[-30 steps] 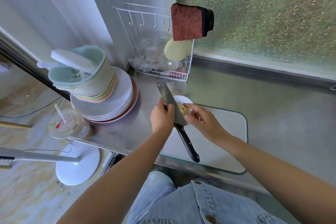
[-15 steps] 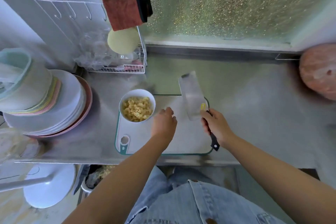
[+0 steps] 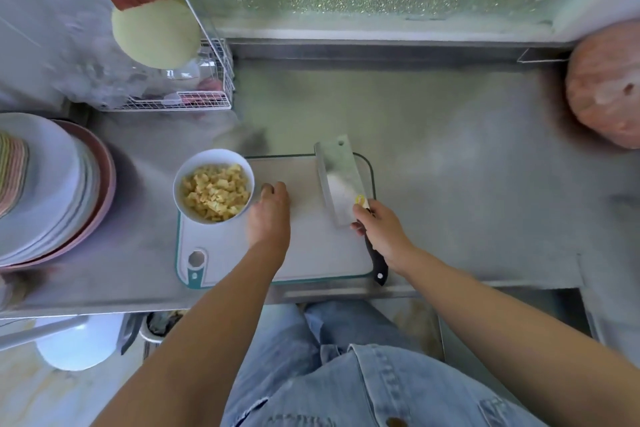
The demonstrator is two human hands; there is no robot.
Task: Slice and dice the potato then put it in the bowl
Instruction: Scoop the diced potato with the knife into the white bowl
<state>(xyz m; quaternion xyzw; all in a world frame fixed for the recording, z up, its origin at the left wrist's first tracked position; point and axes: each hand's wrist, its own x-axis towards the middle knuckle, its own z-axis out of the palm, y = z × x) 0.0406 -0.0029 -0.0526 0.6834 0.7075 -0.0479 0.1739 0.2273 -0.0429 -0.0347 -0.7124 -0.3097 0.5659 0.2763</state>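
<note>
gripping the black handle of the cleaver [image 3: 341, 184], the right hand [image 3: 381, 236] has its fingers wrapped round it, and the broad blade points to 11 o'clock over the 2 o'clock corner of the cutting board [image 3: 311, 253]. the left hand [image 3: 270, 215] sits near the board's middle, fingers loosely bent, holding nothing, just at 3 o'clock of the bowl [image 3: 213, 155]. diced potato [image 3: 216, 198] fills the bowl, which stands at the board's 10 o'clock corner.

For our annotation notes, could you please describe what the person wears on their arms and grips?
The left forearm and right forearm are bare, no sleeves in view. The left grip and right grip show no gloves, rings, watch or bands. Blue denim with a brown button covers the body below.
</note>
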